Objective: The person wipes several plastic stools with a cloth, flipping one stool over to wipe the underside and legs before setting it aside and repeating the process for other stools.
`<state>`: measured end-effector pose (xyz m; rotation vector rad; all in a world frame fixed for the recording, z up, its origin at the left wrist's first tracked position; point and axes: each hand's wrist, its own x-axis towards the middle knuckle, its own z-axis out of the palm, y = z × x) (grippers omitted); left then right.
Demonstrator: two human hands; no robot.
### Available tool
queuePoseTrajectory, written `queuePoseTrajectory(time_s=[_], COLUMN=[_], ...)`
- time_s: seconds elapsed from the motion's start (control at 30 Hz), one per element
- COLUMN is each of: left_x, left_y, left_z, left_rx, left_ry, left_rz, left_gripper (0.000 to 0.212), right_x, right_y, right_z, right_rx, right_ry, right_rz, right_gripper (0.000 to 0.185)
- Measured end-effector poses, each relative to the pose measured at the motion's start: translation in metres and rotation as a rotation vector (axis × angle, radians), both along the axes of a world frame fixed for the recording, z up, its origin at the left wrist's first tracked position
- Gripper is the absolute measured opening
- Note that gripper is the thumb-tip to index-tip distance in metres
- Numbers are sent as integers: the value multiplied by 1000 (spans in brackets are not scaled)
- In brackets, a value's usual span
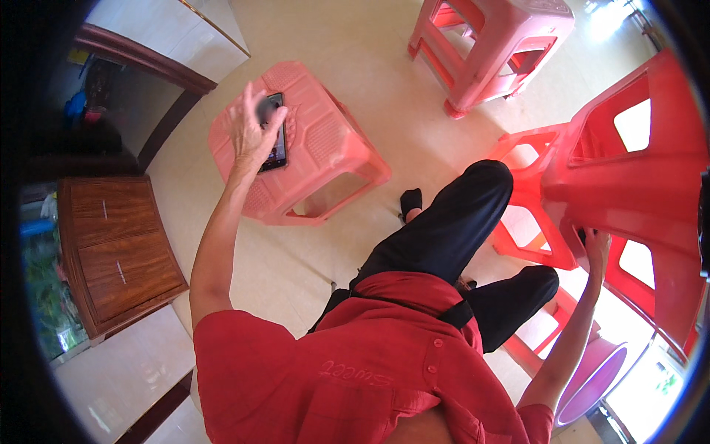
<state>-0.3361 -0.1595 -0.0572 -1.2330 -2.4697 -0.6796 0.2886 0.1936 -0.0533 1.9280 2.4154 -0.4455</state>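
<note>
My left hand (252,127) is over a pink plastic stool (327,139), above a dark smartphone (275,158) lying on its seat. The thumb and fingers are spread around a dark, blurred round patch (266,110). Whether that patch is a held object or part of the phone's display cannot be made out. On the right, my right hand (597,247) is at the edge of a large red plastic stool (615,188). Its fingers are partly hidden there, beside a small dark patch (581,235) that I cannot identify.
Another pink stool (482,61) stands ahead on the tiled floor (333,33). More red stool frames (532,188) crowd the right, near a pink plastic basin (596,383). At left are a brown wooden cabinet (119,250) and a dark-framed recess (144,55). My black-trousered legs (438,227) extend between the stools.
</note>
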Motion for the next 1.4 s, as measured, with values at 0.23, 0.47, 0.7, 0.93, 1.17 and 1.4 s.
queuePoseTrajectory(time_s=[0.23,0.47,0.7,0.93,1.17,1.4], left_x=[30,49,50,74,94,118], left_y=[-19,-27,-37,-53,-67,-69], left_z=[1,-8,-8,-8,-25,-23], left_rx=[139,196,378,371,404,215], left_ry=[-22,-80,-378,-379,-325,-133], left_rz=[-10,3,111,163,92,18], left_gripper=[75,76,68,55,50,50], right_x=[3,5,0,-9,-10,-20], right_y=[3,2,-1,-3,-8,-17], right_z=[-9,-12,-7,5,6,17], right_rx=[125,187,126,83,176,184], right_ry=[70,80,117,183,206,105], right_rz=[90,99,68,138,243,196], right_gripper=[37,36,38,34,29,29])
